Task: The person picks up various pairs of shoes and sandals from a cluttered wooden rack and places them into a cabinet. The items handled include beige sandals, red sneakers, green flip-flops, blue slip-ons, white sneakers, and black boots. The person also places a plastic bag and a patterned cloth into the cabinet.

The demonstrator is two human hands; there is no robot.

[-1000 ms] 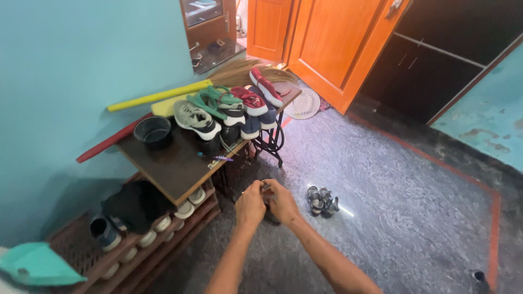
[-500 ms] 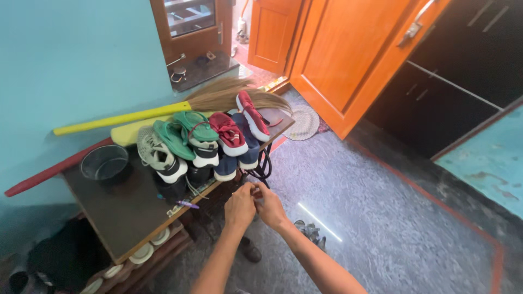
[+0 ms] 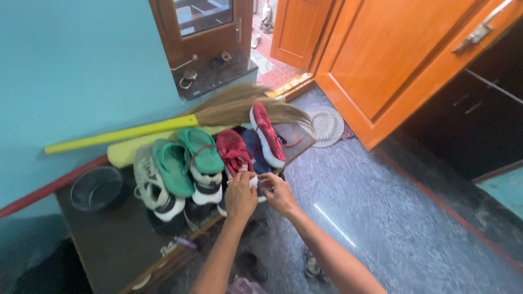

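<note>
Here both hands (image 3: 260,195) pinch a red-topped, white-soled shoe (image 3: 235,155).

Both bare forearms reach away from the near edge. The left hand (image 3: 240,196) and right hand (image 3: 278,193) meet side by side, fingers curled.

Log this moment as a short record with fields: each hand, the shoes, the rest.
left hand: on the heel of a red shoe on the rack top
right hand: beside it, at a dark blue shoe
other shoes: green sandals, a second red shoe on its side
behind: broom with yellow handle
rack top: dark bowl
</note>
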